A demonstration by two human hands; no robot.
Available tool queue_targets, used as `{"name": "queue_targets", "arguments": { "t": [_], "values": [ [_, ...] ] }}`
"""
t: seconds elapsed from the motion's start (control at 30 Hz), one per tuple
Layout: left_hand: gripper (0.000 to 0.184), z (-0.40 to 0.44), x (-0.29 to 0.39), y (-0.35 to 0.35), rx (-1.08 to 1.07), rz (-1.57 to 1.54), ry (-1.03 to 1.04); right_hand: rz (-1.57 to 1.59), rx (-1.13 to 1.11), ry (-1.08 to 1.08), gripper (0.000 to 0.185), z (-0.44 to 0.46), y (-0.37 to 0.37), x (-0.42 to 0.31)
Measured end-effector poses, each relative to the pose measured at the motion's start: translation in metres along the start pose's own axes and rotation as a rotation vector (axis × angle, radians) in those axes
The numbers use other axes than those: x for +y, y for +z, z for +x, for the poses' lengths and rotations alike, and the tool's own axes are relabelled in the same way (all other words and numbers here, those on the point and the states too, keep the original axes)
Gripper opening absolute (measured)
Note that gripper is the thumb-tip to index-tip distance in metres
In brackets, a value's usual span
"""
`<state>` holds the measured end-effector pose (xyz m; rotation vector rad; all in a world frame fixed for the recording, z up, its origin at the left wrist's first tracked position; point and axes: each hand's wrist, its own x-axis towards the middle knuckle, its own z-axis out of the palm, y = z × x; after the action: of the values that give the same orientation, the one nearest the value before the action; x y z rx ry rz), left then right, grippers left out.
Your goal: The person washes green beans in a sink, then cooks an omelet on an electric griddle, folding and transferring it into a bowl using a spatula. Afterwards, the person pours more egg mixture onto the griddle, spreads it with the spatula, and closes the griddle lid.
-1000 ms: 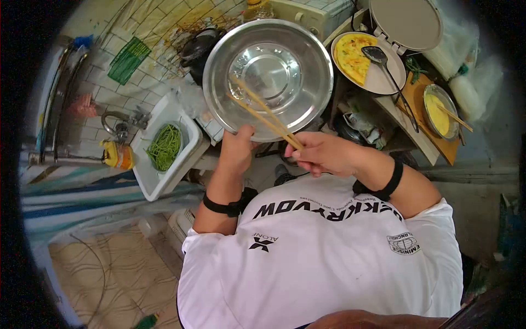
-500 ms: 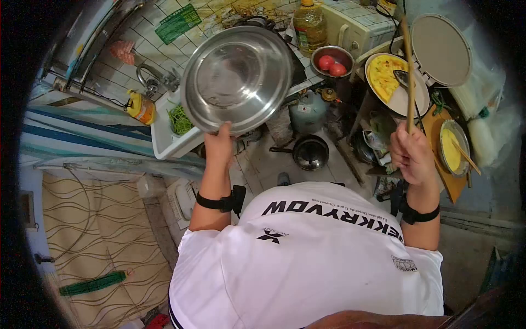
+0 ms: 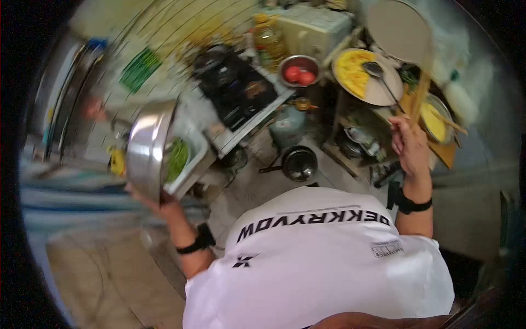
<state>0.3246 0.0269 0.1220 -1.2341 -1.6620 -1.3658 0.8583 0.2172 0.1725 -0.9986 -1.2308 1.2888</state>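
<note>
My left hand (image 3: 156, 202) grips the lower edge of a large steel basin (image 3: 149, 145), which is tipped on its side at the sink (image 3: 192, 170). Part of the green beans (image 3: 177, 159) in the sink shows to the right of the basin. On the other side, my right hand (image 3: 410, 142) is closed around wooden chopsticks (image 3: 423, 96), which point up and are blurred. They are near the round pan (image 3: 386, 82) with a piece of yellow egg pancake (image 3: 353, 68) and a black spatula (image 3: 373, 68).
A black stove (image 3: 235, 90) stands beyond the sink. Near it are an oil bottle (image 3: 268, 44) and a bowl of red tomatoes (image 3: 299, 71). A gas cylinder (image 3: 287, 126) and a black pan (image 3: 299, 163) are below. At the right, a bowl of yellow batter (image 3: 435, 120) rests on a board.
The basin has swung left with my left hand and turned onto its side, uncovering the stove. My right hand has moved away to the right with the chopsticks, now raised.
</note>
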Motion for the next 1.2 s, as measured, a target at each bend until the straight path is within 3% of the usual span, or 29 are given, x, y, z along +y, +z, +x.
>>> {"name": "queue_targets", "arguments": {
  "t": [0.07, 0.1, 0.17, 0.2, 0.27, 0.3, 0.33, 0.43, 0.53, 0.57, 0.6, 0.67, 0.73, 0.8, 0.83, 0.9, 0.93, 1.03, 1.13, 1.2],
  "values": [
    [0.076, 0.006, -0.010, -0.015, 0.011, -0.505, -0.262, -0.008, 0.095, 0.044, 0.024, -0.009, -0.008, 0.001],
    [0.076, 0.010, -0.020, -0.023, -0.009, -0.545, -0.262, -0.019, 0.138, 0.036, 0.024, -0.013, -0.014, 0.004],
    [0.069, 0.020, -0.035, -0.026, -0.300, 0.281, 0.147, 0.042, 0.243, -0.050, 0.027, -0.020, -0.025, 0.014],
    [0.069, 0.028, -0.025, -0.017, -0.305, 0.256, 0.154, 0.035, 0.268, -0.056, 0.027, -0.023, -0.031, 0.017],
    [0.063, 0.044, 0.011, -0.001, -0.158, -0.926, -0.591, 0.107, 0.309, -0.008, 0.025, -0.028, -0.045, 0.025],
    [0.061, 0.047, 0.022, 0.007, -0.057, -1.506, -0.968, -0.046, 0.330, 0.009, 0.022, -0.028, -0.052, 0.032],
    [0.061, 0.046, 0.025, 0.017, -0.069, -1.520, -0.967, -0.047, 0.345, 0.003, 0.022, -0.031, -0.056, 0.031],
    [0.056, 0.034, 0.030, 0.056, -0.245, -0.812, -0.635, -0.565, 0.314, -0.006, 0.021, -0.038, -0.071, 0.030],
    [0.057, 0.022, 0.052, 0.087, -0.245, -1.017, -0.715, -0.691, 0.468, 0.074, 0.020, -0.037, -0.089, 0.034],
    [0.056, 0.008, 0.054, 0.095, -0.218, -0.677, -0.477, -0.646, 0.461, 0.100, 0.017, -0.036, -0.094, 0.032],
    [0.056, 0.006, 0.071, 0.104, -0.213, -0.688, -0.468, -0.641, 0.470, 0.089, 0.017, -0.034, -0.101, 0.032],
    [0.054, 0.002, 0.105, 0.122, -0.090, -0.233, 0.284, -1.032, 0.412, -0.040, 0.016, -0.027, -0.114, 0.035],
    [0.065, -0.029, 0.086, 0.134, -0.126, -0.293, 0.169, -1.091, 0.402, -0.088, 0.015, -0.016, -0.120, 0.034],
    [0.054, -0.054, 0.068, 0.155, -0.453, -0.166, -0.148, -1.127, 0.323, -0.190, 0.018, -0.006, -0.128, 0.031],
    [0.054, -0.059, 0.077, 0.159, -0.453, -0.169, -0.149, -1.130, 0.340, -0.144, 0.023, 0.002, -0.130, 0.035],
    [0.050, -0.068, 0.112, 0.163, -0.571, -0.666, -0.839, -1.193, 0.344, -0.076, 0.028, 0.015, -0.127, 0.038],
    [0.050, -0.065, 0.128, 0.164, -0.569, -0.667, -0.841, -1.252, 0.348, -0.008, 0.033, 0.023, -0.124, 0.039],
    [0.044, -0.050, 0.173, 0.162, -0.605, -0.894, -1.305, -1.433, 0.229, 0.053, 0.033, 0.045, -0.116, 0.041],
    [0.039, -0.050, 0.175, 0.172, -0.756, -0.915, -1.475, -1.541, 0.143, 0.069, 0.024, 0.065, -0.119, 0.064],
    [0.037, -0.048, 0.184, 0.179, -0.751, -0.918, -1.435, -1.577, 0.109, 0.084, 0.017, 0.077, -0.117, 0.075]
  ]
}}
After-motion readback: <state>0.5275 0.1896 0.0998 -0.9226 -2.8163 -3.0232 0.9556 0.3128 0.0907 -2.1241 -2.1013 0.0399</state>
